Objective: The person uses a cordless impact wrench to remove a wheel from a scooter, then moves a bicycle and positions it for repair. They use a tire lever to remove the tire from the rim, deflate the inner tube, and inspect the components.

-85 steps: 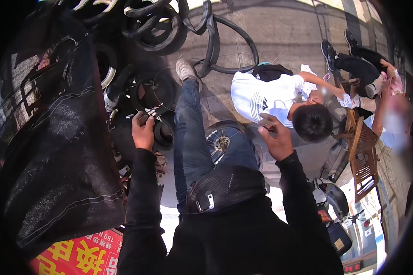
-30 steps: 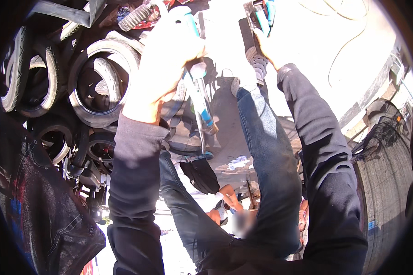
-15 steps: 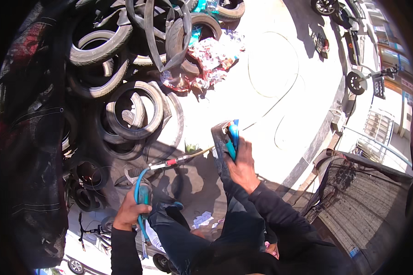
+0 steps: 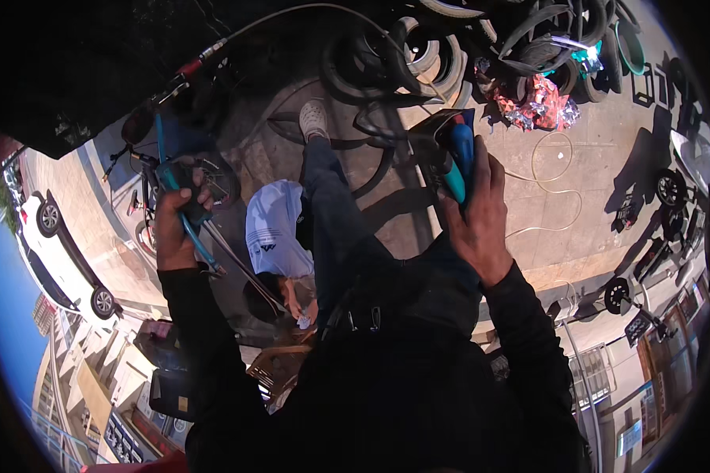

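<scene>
My left hand point(image 4: 177, 225), at the left, is closed around a teal and dark air tool point(image 4: 170, 177). A thin blue hose point(image 4: 161, 142) runs up from it toward a metal and red coupling point(image 4: 189, 68), where a pale hose point(image 4: 292, 9) carries on. At centre right, my right hand point(image 4: 485, 217) grips a tool with blue and teal parts point(image 4: 461, 158). A dark, boxy piece point(image 4: 430, 158) sits against its left side. Its exact kind I cannot make out, as fingers cover part of it. The two hands are well apart.
Old tyres point(image 4: 434, 59) pile up at the top, beside crumpled red and silver wrapping point(image 4: 540, 106). A person in a white shirt point(image 4: 272, 225) bends low between my left arm and leg. Bicycles and scooters point(image 4: 670, 189) stand right; a white car point(image 4: 51, 244) stands left. A pale hose point(image 4: 536, 169) loops over the paving.
My view has swung left, so the tyre pile now lies toward the upper right. The white-shirted person and the white car show more fully. Both hands keep their hold.
</scene>
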Demonstrator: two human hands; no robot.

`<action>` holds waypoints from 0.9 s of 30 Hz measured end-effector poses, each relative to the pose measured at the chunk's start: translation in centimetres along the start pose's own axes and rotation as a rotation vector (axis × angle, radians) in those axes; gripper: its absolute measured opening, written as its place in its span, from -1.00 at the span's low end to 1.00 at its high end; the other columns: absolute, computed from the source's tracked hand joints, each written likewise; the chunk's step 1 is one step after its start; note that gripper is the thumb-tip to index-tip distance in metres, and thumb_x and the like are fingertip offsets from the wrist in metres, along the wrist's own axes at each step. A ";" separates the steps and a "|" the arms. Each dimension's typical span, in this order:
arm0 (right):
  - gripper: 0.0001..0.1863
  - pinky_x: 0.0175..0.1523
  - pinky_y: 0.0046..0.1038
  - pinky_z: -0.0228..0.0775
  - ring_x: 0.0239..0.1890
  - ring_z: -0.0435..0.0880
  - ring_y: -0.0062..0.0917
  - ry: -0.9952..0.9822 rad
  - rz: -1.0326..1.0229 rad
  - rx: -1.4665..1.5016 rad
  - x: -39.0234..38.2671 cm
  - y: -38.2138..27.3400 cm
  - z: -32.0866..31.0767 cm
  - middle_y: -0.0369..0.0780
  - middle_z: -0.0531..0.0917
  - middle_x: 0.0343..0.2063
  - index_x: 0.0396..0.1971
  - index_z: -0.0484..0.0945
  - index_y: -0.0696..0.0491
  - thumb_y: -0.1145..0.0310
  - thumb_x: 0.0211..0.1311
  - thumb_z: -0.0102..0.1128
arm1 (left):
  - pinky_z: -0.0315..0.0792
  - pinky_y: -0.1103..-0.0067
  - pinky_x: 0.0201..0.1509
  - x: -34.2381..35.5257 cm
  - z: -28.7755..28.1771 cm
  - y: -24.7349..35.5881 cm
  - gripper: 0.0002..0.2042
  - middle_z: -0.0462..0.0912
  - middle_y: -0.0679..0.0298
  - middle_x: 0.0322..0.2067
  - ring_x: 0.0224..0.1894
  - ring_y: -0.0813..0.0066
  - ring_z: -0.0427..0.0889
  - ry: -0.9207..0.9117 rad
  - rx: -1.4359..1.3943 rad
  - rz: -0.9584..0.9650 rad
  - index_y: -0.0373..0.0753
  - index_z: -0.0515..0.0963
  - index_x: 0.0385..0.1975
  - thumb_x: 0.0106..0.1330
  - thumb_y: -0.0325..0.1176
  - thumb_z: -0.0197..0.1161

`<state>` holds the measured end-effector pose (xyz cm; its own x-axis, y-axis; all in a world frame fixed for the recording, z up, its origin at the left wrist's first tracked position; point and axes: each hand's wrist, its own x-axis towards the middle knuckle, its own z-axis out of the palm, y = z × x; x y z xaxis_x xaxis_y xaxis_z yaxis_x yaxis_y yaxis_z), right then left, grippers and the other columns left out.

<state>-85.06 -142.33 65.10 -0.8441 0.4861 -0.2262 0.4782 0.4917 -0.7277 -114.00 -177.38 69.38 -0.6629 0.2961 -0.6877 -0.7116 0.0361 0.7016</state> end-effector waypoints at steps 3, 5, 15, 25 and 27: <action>-0.21 0.17 -0.05 0.42 0.14 0.45 0.13 -0.110 -0.171 -0.184 2.3 -4.6 0.9 0.18 0.29 0.19 0.46 0.07 0.15 0.36 0.30 0.22 | 0.41 0.49 -0.33 -2.0 -2.6 0.8 -0.36 0.51 0.17 -0.27 -0.38 0.41 0.48 -0.030 -0.037 0.046 -0.34 0.33 0.25 0.03 -0.47 0.16; -0.22 0.17 -0.03 0.42 0.16 0.45 0.12 -0.236 -0.330 -0.243 4.1 -8.1 2.1 0.19 0.29 0.23 0.46 0.09 0.12 0.35 0.31 0.22 | 0.37 0.52 -0.34 -4.6 -7.4 -0.7 -0.28 0.44 0.21 -0.24 -0.40 0.46 0.42 0.034 -0.066 0.058 -0.26 0.30 0.28 -0.01 -0.34 0.28; -0.20 0.20 0.01 0.40 0.19 0.45 0.10 -0.699 -0.329 -0.492 11.2 -27.6 19.4 0.14 0.26 0.27 0.50 0.06 0.04 0.24 0.33 0.20 | 0.46 0.50 -0.30 0.0 -28.1 -4.8 -0.49 0.53 0.18 -0.27 -0.39 0.44 0.48 0.149 -0.578 0.111 -0.31 0.39 0.18 0.15 -0.40 0.13; -0.16 0.38 -0.07 0.17 0.33 0.31 0.00 -0.830 -0.556 -0.530 15.4 -48.5 37.9 0.12 0.24 0.28 0.48 0.06 0.13 0.24 0.29 0.25 | 0.40 0.57 -0.33 -1.1 -39.2 5.4 -0.52 0.48 0.32 -0.40 -0.42 0.54 0.49 0.478 -0.313 0.357 -0.30 0.44 0.02 0.04 -0.38 0.31; -0.16 0.41 -0.10 0.12 0.34 0.30 -0.03 -0.838 -0.596 -0.533 16.8 -52.4 40.5 0.11 0.25 0.29 0.48 0.07 0.14 0.26 0.28 0.26 | 0.35 0.62 -0.32 -0.9 -41.2 8.3 -0.53 0.46 0.37 -0.43 -0.41 0.61 0.43 0.603 -0.189 0.527 -0.31 0.45 0.01 0.04 -0.40 0.33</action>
<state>-134.18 -189.22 73.21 -0.7709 -0.4585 -0.4422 -0.1766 0.8209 -0.5431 -128.86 -216.67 68.17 -0.8937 -0.3362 -0.2971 -0.2641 -0.1413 0.9541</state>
